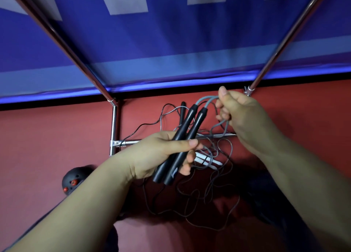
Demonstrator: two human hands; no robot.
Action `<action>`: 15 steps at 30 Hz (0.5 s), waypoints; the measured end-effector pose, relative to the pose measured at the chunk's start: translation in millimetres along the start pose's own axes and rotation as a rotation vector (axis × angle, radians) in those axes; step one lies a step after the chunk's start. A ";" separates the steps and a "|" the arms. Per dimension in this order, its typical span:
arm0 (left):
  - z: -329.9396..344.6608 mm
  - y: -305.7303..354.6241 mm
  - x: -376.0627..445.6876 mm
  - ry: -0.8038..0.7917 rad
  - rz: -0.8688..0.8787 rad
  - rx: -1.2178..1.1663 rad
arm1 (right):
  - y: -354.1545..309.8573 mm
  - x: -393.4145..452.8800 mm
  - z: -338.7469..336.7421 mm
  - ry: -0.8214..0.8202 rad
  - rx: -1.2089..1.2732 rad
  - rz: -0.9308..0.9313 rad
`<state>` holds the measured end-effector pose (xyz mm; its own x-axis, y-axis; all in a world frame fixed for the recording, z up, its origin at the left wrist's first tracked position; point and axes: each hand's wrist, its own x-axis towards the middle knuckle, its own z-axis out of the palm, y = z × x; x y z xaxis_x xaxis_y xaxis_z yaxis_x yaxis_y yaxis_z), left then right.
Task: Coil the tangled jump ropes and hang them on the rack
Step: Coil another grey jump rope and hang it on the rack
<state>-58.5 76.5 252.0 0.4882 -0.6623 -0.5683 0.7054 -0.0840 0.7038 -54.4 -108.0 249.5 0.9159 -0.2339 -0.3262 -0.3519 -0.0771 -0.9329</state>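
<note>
Two chrome posts of the rack (281,37) frame the red floor (47,138), where a tangle (210,177) of thin cords lies — possibly two ropes more. Coiling is under way, hanging not yet. Left hand (161,153) clasps both black handles (182,143) side by side; right hand (241,115) pinches grey rope (207,101) looped above them — next, another loop gathered without snagging.

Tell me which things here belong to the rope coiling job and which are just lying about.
Job: black handles in left hand; grey rope in right hand; tangled ropes; white handles; rack.
Lying about: black ball; blue banner.
</note>
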 end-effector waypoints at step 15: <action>2.3 0.0 0.6 0.092 -0.049 0.148 | -5.9 4.5 -14.2 0.121 0.085 0.052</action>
<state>-59.3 74.4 252.5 0.5050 -0.5843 -0.6353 0.6493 -0.2278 0.7257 -51.0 -122.4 255.6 0.8652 -0.3509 -0.3581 -0.3758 0.0189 -0.9265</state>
